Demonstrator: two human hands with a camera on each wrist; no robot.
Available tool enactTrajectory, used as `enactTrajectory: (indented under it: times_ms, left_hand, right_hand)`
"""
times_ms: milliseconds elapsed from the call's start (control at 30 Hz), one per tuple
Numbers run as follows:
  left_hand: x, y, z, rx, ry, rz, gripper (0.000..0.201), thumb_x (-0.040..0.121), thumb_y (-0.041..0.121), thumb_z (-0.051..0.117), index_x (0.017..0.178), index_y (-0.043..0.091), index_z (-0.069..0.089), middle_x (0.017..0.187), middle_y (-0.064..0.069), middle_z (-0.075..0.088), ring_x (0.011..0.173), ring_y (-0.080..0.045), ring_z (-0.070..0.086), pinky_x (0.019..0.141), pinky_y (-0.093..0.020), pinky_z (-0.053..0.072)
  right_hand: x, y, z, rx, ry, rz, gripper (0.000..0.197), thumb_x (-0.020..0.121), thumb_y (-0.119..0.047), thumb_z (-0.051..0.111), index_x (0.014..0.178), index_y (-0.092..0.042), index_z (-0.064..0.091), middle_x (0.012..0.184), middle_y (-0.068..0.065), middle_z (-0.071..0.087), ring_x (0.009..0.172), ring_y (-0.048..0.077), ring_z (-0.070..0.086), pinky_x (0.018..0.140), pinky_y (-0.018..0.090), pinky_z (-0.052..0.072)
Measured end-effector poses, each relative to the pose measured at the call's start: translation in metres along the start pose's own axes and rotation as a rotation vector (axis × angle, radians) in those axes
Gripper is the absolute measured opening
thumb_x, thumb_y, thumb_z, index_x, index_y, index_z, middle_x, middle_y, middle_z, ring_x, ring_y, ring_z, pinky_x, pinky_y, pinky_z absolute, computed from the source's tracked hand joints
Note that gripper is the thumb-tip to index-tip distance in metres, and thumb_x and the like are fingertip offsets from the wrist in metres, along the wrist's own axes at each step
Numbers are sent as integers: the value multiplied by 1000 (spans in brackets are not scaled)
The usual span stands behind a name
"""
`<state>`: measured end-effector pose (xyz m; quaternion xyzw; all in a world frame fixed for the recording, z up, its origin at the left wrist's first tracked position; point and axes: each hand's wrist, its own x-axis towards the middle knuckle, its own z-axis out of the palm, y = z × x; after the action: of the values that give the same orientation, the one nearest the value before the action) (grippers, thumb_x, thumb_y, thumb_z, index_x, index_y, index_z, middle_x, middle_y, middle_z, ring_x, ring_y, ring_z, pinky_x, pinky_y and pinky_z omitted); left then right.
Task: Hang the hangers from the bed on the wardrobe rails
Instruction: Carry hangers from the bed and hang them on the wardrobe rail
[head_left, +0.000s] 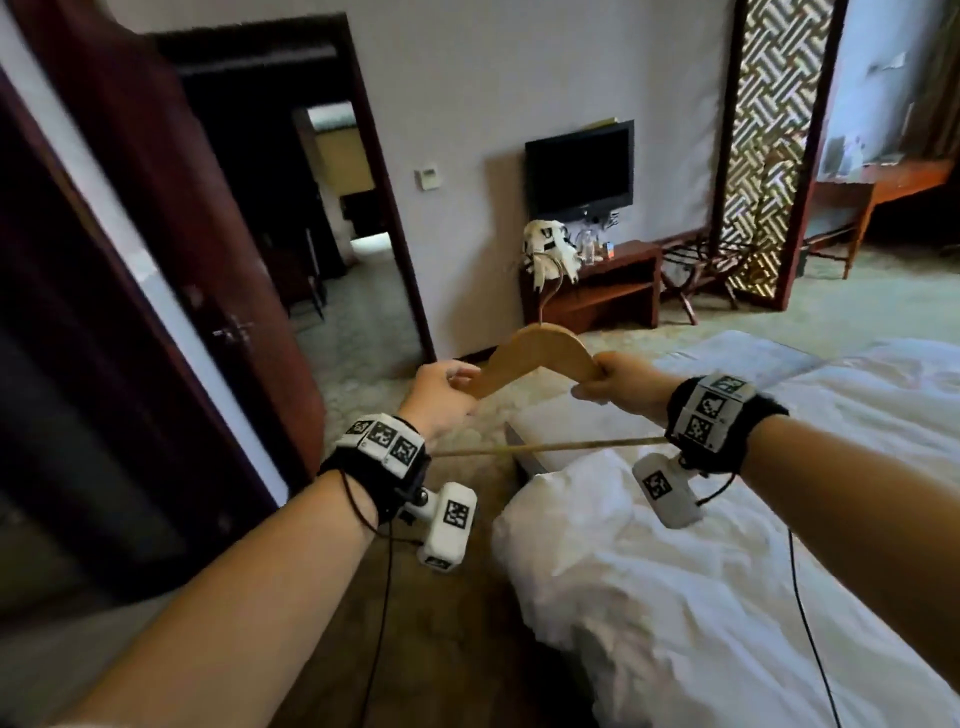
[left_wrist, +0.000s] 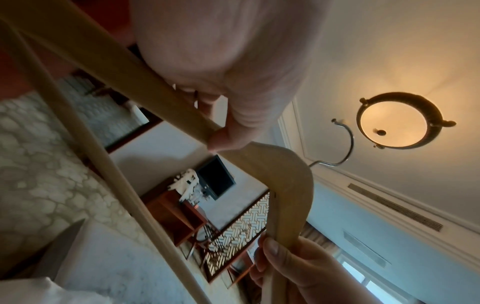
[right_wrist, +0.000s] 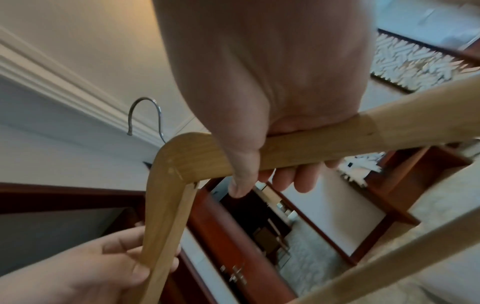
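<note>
hanger (head_left: 535, 358): both arm ends hidden inside the hands; hook blurred against the clutter behind it.
bar (head_left: 550, 446): both ends hidden behind the wrist bands.
left hand (head_left: 441, 395): fingertips hidden in head view.
bed (head_left: 779, 571): cut off at lower right edge.
shelf items (head_left: 587, 244): too small to tell.
</note>
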<state>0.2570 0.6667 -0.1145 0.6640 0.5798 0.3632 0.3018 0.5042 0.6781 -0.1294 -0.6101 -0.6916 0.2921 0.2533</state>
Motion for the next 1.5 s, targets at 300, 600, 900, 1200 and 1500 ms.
enactTrajectory:
  times_ms: [300,600,900,1200,1500]
  left_hand:
    - [-81,-58,-115,-47,488,-116,31,86,-3,58,108,19,63,100,7,63,93,-9,59,80,-24,50]
    - [-182,-79,-163,-98,580,-430,31,95,21,63,125,13,59,104,-1,66,99,-17,64,66,-26,47]
    - [-287,-61,-155,-258,987,-487,26,95,37,63,116,22,63,107,4,69,101,-17,65,77,-37,52]
    - [-393,-61,-171,-315,1365,-554,32,90,41,69,109,16,62,108,-2,71,102,-20,67,79,-35,53]
    - [-503,-74,-250,-465,1586,-533,29,86,37,71,105,17,61,95,-3,68,91,-20,68,68,-32,48]
  right_hand:
    - [33,-133,125,15,-272,-266,24,91,-28,71,101,-9,62,86,10,63,74,22,60,69,33,49]
    - [3,-249,199,97,-587,-557,17,92,-23,69,91,-7,61,78,7,62,69,19,60,66,33,52]
    - [-96,-299,264,154,-978,-815,16,86,-16,72,92,0,71,78,7,65,71,16,61,64,26,51]
    - [-200,-337,316,196,-1222,-985,22,86,3,63,105,13,62,88,17,63,78,22,60,71,29,53]
    - [-259,-397,366,-49,-1269,-1113,23,88,-21,73,105,-6,68,86,4,66,77,13,61,65,20,46]
